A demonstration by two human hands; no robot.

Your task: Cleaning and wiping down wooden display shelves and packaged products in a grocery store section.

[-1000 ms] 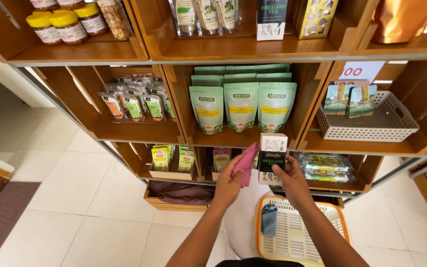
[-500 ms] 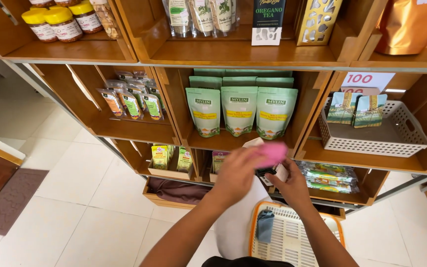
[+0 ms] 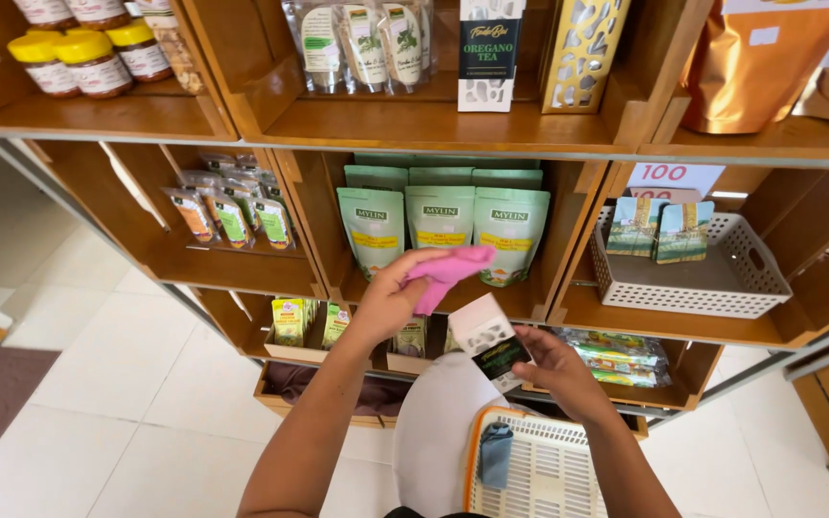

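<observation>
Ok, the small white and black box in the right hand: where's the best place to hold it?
Probably by its lower end, from below, as the right hand does now. The small box tilts up to the left, leaving its upper faces open to the pink cloth in the left hand.

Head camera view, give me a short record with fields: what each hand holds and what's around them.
left hand: grips a pink cloth, raised above the box
right hand: holds a small white and black box, tilted
basket: white, orange-rimmed, below the hands, a blue item inside
shelf behind hands: wooden, with green pouches
right compartment: white basket with small packets
</observation>
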